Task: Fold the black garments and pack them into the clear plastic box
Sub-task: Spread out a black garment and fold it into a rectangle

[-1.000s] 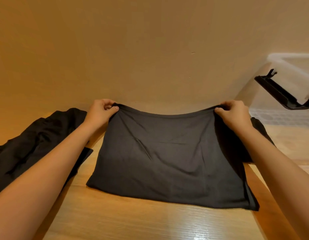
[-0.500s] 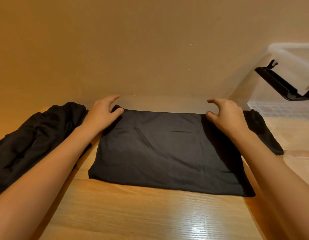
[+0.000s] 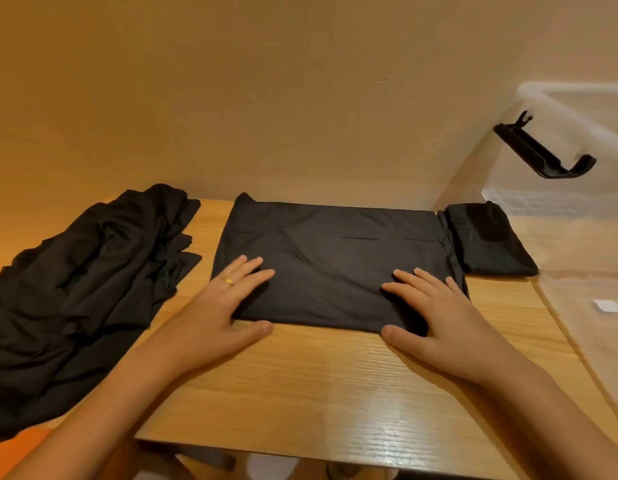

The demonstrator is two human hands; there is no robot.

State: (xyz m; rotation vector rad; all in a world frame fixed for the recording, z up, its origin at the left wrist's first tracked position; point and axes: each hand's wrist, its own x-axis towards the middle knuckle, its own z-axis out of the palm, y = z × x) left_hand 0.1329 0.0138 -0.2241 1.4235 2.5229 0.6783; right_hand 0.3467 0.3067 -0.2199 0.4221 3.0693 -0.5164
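spreading flat after releasing its far edge, left hand [image 3: 224, 306] and right hand [image 3: 435, 313] smooth the black garment [image 3: 335, 251], this fold seemingly done.

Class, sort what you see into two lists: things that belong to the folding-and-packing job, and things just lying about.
Belong to the job: flat black garment, left hand, right hand, crumpled black pile, small folded bundle, clear plastic box.
Just there: wooden table, gold ring, white label.
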